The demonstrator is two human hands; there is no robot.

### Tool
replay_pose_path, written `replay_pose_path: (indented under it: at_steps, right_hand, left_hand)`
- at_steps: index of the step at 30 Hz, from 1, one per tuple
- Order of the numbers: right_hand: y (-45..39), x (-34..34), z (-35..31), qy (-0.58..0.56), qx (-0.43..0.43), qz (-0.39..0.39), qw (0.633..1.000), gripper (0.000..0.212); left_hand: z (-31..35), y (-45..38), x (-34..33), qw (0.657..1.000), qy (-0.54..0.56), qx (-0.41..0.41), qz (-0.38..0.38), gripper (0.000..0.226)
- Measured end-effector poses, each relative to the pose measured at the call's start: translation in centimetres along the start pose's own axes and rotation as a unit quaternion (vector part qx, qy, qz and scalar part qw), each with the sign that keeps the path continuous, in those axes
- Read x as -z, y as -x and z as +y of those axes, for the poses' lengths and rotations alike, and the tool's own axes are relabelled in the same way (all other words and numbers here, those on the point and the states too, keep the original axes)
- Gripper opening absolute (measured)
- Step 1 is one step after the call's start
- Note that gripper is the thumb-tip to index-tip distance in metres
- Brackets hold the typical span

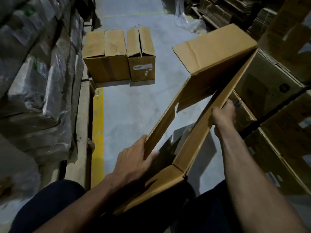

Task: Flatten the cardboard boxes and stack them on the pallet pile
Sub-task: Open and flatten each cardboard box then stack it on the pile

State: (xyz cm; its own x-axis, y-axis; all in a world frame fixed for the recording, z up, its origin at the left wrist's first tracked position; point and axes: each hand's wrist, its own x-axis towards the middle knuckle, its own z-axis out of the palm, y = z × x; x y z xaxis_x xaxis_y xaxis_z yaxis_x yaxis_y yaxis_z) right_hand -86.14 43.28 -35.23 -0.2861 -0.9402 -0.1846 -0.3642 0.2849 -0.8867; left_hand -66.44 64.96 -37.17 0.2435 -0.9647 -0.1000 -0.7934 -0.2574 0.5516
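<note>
I hold an open brown cardboard box [213,52] in front of me, both ends open so the grey floor shows through it. It is skewed into a slanted frame. My left hand [134,158] grips the edge of its left wall, thumb inside. My right hand [223,113] grips the top edge of its right wall. A far flap sticks up and out. Two more assembled boxes [106,56] [141,52] stand side by side on the floor ahead.
Plastic-wrapped flattened cardboard [33,73] is stacked along the left on a pallet, beside a yellow floor line [97,132]. Stacked boxes [277,106] crowd the right side. More cardboard piles [218,10] and loose plastic film [188,22] lie at the back.
</note>
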Motion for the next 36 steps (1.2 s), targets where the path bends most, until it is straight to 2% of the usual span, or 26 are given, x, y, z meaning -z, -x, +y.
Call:
replay_pose_path:
  at_steps: [3, 6, 8, 10, 13, 15, 18, 21, 24, 26, 29, 31, 36]
  right_hand:
    - [-0.2, -0.2, -0.3, 0.021, -0.005, 0.016, 1.000, 0.033]
    - [-0.9, -0.6, -0.5, 0.003, -0.010, 0.049, 0.999, 0.030]
    - [-1.3, -1.2, -0.7, -0.006, -0.016, 0.065, 0.998, 0.024]
    - [-1.8, -1.8, -0.6, -0.011, -0.012, 0.068, 0.998, 0.020]
    - [-2.0, -2.6, -0.7, 0.005, 0.009, 0.076, 0.997, 0.018]
    - [-2.2, -3.2, -0.9, 0.011, 0.015, 0.075, 0.997, 0.017]
    - [-2.4, -4.2, -0.9, 0.008, 0.013, 0.074, 0.997, 0.016]
    - [-2.4, -5.0, -0.9, -0.004, 0.012, 0.062, 0.998, 0.022]
    - [-2.4, -6.3, -0.9, -0.019, 0.015, -0.016, 1.000, 0.061]
    - [-2.2, -7.6, -0.5, -0.022, 0.016, -0.091, 0.995, 0.074]
    - [-1.6, -9.6, 0.1, -0.022, 0.007, -0.184, 0.983, 0.068]
    - [-1.0, -10.5, 0.8, -0.013, -0.009, -0.218, 0.976, 0.060]
    - [3.1, -9.5, 3.5, 0.049, -0.080, -0.246, 0.965, 0.054]
  left_hand:
    - [-0.1, 0.8, -0.7, 0.999, -0.023, -0.021, -0.020, 0.047]
    - [0.7, 1.6, -1.5, 0.994, -0.062, -0.034, -0.088, 0.073]
    - [1.6, 1.5, -2.3, 0.987, -0.110, -0.028, -0.114, 0.079]
    - [2.3, 0.7, -2.9, 0.984, -0.145, -0.012, -0.099, 0.073]
    - [3.0, -1.4, -3.4, 0.984, -0.162, 0.004, -0.067, 0.076]
    - [3.3, -3.0, -4.1, 0.987, -0.157, 0.012, -0.043, 0.064]
    - [2.9, -4.5, -4.6, 0.989, -0.149, 0.012, -0.007, 0.028]
    - [2.0, -4.9, -4.3, 0.992, -0.127, 0.007, -0.001, 0.017]
    - [1.4, -5.7, -3.6, 0.995, -0.093, 0.022, 0.019, 0.016]
    - [1.1, -6.8, -3.1, 0.997, -0.060, 0.050, 0.025, 0.023]
    - [0.1, -8.8, -2.5, 0.994, 0.003, 0.108, 0.008, 0.028]
    - [-0.4, -10.1, -1.8, 0.990, 0.044, 0.135, 0.005, 0.027]
    - [0.8, -12.7, 2.8, 0.968, 0.152, 0.200, 0.024, 0.033]
